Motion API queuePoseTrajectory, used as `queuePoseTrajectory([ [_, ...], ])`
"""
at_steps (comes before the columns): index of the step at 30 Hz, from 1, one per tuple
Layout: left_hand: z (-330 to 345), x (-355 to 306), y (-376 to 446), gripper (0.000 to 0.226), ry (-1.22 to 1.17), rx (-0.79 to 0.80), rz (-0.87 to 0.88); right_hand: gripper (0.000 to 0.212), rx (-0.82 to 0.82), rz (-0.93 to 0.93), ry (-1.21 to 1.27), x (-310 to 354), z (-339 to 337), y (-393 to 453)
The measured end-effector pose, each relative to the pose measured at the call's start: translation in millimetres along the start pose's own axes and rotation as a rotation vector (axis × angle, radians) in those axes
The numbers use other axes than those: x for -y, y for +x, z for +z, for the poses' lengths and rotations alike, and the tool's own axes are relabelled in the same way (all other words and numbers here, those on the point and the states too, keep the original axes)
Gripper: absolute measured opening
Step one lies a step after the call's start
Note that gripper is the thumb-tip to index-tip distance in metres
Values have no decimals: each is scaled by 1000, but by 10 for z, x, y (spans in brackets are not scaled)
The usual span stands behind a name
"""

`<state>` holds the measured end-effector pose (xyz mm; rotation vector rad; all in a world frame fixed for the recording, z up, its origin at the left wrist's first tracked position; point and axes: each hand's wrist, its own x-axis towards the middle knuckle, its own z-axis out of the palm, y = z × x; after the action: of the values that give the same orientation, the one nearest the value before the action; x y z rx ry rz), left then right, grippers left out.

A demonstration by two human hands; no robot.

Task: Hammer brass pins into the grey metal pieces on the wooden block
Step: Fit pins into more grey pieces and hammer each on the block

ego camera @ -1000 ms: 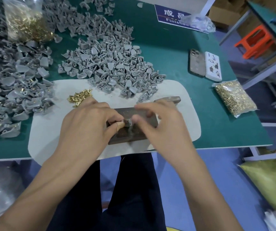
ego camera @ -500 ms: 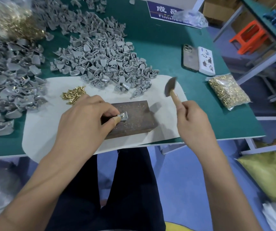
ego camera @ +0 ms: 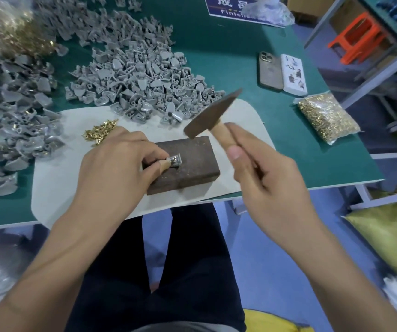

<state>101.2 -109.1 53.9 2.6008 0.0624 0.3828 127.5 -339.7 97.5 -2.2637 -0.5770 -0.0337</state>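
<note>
Dark brown wooden block point(ego camera: 187, 161) matt, flecked with brass dust, small grey metal piece point(ego camera: 174, 161) on it dully shiny, hammer point(ego camera: 210, 117) above it with dark matt metal head and pale smooth wooden handle, loose brass pins point(ego camera: 100, 131) left of block glinting

Grey pieces point(ego camera: 142, 85), brass pins point(ego camera: 100, 131), brown block point(ego camera: 187, 164), green table point(ego camera: 228, 61).

Green table point(ego camera: 228, 56), blue floor point(ego camera: 276, 259)

One hammer point(ego camera: 213, 116), one wooden block point(ego camera: 192, 168), one grey metal piece point(ego camera: 174, 161) on it. Two hands: left hand point(ego camera: 118, 171), right hand point(ego camera: 264, 183). Two phones point(ego camera: 270, 70) far right. Two bags of brass pins point(ego camera: 328, 117): right and far left. One loose pin heap point(ego camera: 100, 133). Grey pieces point(ego camera: 140, 80) in piles, too many to count.
</note>
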Motion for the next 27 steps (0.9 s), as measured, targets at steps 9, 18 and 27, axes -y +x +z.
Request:
queuePoseTrajectory([
  [9, -61, 28, 78, 7, 104, 56, 67, 36, 83, 63, -158, 5, 99, -10],
  [18, -82, 43, 82, 8, 71, 47, 63, 37, 183, 124, -124, -22, 208, -142],
  [27, -73, 47, 68, 9, 51, 38, 56, 38, 152, 144, -196, 3, 192, -136],
])
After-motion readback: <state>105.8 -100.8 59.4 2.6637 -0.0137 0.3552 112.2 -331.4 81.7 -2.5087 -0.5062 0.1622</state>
